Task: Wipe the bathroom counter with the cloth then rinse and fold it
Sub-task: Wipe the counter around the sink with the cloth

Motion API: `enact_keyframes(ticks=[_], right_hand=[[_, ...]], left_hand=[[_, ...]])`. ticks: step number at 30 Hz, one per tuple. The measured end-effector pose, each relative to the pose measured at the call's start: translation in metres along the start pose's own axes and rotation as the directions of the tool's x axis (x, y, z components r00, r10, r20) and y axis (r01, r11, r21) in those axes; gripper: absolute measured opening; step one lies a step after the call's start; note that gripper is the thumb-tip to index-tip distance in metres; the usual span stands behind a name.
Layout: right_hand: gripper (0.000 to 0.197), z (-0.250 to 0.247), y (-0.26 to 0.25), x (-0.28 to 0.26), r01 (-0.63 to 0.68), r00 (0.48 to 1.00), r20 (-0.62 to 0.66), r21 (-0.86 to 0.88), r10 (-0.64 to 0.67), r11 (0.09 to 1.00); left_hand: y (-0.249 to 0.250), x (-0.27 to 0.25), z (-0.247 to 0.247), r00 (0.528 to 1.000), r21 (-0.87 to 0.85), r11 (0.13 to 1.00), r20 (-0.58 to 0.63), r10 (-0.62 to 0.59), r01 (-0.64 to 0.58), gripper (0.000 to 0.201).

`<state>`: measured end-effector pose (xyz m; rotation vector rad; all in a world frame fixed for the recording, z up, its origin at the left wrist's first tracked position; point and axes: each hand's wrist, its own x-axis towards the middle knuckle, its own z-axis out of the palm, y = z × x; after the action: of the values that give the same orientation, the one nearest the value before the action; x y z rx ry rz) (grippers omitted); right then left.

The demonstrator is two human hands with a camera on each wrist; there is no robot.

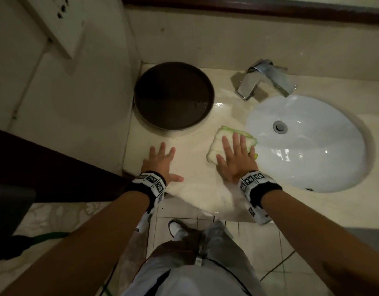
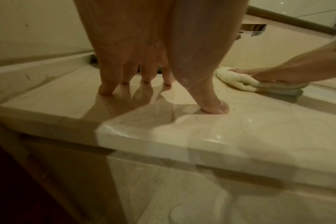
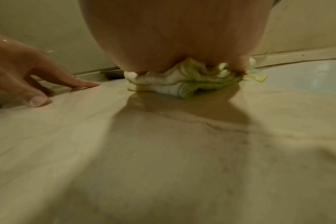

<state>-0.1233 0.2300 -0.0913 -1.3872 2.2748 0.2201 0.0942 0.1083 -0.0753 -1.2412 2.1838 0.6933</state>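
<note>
A folded white cloth with green edging (image 1: pixel 218 144) (image 3: pixel 184 78) (image 2: pixel 238 81) lies on the beige marble counter (image 1: pixel 197 189) just left of the sink basin. My right hand (image 1: pixel 237 155) (image 3: pixel 182 34) (image 2: pixel 290 71) lies flat on top of it, fingers straight and spread, pressing it down. My left hand (image 1: pixel 160 161) (image 2: pixel 155 66) (image 3: pixel 25 75) rests beside it on the bare counter near the left front corner, fingers spread with the tips touching the stone. It holds nothing.
A white oval sink (image 1: pixel 333 167) with a drain lies to the right, with a chrome tap (image 1: pixel 263 79) behind it. A round dark tray (image 1: pixel 173 96) sits at the back left by the wall. The counter's front edge (image 2: pixel 163 144) drops to a tiled floor.
</note>
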Motion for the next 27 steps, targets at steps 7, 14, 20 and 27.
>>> enact_keyframes(ticks=[7, 14, 20, 27], right_hand=[[0.068, 0.025, -0.01, -0.048, 0.047, 0.998, 0.036, -0.026, -0.046, 0.999], [0.067, 0.037, -0.016, -0.061, 0.07, 0.996, 0.054, -0.046, -0.067, 0.996], [0.068, 0.019, 0.003, -0.027, 0.104, 0.995, 0.01, -0.072, -0.104, 0.992], [0.067, 0.008, -0.002, -0.001, 0.043, 0.998, -0.047, -0.018, -0.044, 0.999]], left_hand=[[-0.002, 0.001, 0.001, 1.0, 0.022, 1.0, -0.005, 0.005, -0.005, 0.108], [-0.002, 0.002, -0.001, 1.0, 0.043, 0.999, -0.005, 0.003, -0.003, 0.109], [-0.001, 0.002, -0.001, 1.0, 0.02, 1.0, 0.024, -0.009, 0.008, 0.11], [-0.004, 0.002, 0.004, 1.0, 0.061, 0.998, 0.01, 0.004, -0.005, 0.109]])
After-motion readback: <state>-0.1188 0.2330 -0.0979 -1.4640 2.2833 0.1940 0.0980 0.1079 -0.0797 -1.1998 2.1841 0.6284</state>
